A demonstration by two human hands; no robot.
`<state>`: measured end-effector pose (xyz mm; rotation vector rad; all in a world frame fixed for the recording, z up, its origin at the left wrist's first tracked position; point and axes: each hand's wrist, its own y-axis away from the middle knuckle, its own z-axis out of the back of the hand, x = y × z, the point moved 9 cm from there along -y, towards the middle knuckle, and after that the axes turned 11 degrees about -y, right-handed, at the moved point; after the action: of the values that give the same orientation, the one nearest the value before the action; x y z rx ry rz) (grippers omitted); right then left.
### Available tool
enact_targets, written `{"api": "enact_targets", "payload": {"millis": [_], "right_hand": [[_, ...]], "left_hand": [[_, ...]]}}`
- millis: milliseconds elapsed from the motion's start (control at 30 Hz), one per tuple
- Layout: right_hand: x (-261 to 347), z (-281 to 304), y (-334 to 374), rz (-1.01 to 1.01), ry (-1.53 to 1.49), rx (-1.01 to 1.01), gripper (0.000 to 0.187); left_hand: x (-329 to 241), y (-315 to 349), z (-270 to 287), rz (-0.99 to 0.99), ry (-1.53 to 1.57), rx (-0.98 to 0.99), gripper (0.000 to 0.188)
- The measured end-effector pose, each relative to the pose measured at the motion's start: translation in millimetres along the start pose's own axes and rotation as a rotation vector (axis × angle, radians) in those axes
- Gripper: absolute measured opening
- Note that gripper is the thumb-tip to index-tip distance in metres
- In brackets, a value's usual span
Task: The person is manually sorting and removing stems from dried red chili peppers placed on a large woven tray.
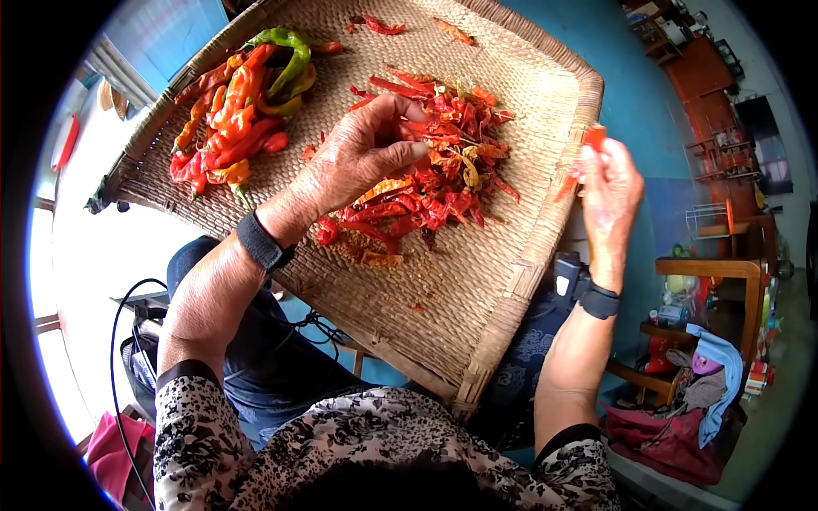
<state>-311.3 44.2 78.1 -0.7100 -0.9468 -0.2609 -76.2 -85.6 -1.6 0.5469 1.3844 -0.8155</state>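
Observation:
A heap of dried red chili peppers (452,183), wrinkled and partly in pieces, lies in the middle of a woven basket tray (477,307). My left hand (366,153) is over the heap's left side, its fingers curved and its thumb apart from them; some fingertips are hidden. Beyond the tray's right rim, my right hand (612,179) is raised and pinches an orange-red chili piece (594,136), part of which shows below the fingers. Fresher, glossy peppers (243,119) in red, orange and green are piled at the tray's far left.
The tray rests across my lap, on dark trousers (273,349). Loose chili bits (383,25) lie near its far edge. At the right are a wooden chair (716,268) and a heap of clothes (673,434). A black cable (115,375) hangs on the left.

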Motion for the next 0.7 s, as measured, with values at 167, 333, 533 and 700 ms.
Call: {"api": "enact_targets", "payload": {"millis": [167, 333, 533, 700], "right_hand": [[-30, 51, -4, -0.203, 0.407, -0.015, 0.017], [-26, 27, 1, -0.066, 0.600, 0.108, 0.022], [33, -96, 41, -0.007, -0.059, 0.561, 0.019], [40, -118, 49, 0.129, 0.051, 0.638, 0.010]], "left_hand": [[8, 1, -5, 0.114, 0.055, 0.052, 0.021], [15, 1, -14, 0.128, 0.067, 0.105, 0.019], [14, 6, -31, 0.114, 0.152, 0.205, 0.018], [6, 6, -32, 0.061, 0.246, 0.183, 0.019]]}}
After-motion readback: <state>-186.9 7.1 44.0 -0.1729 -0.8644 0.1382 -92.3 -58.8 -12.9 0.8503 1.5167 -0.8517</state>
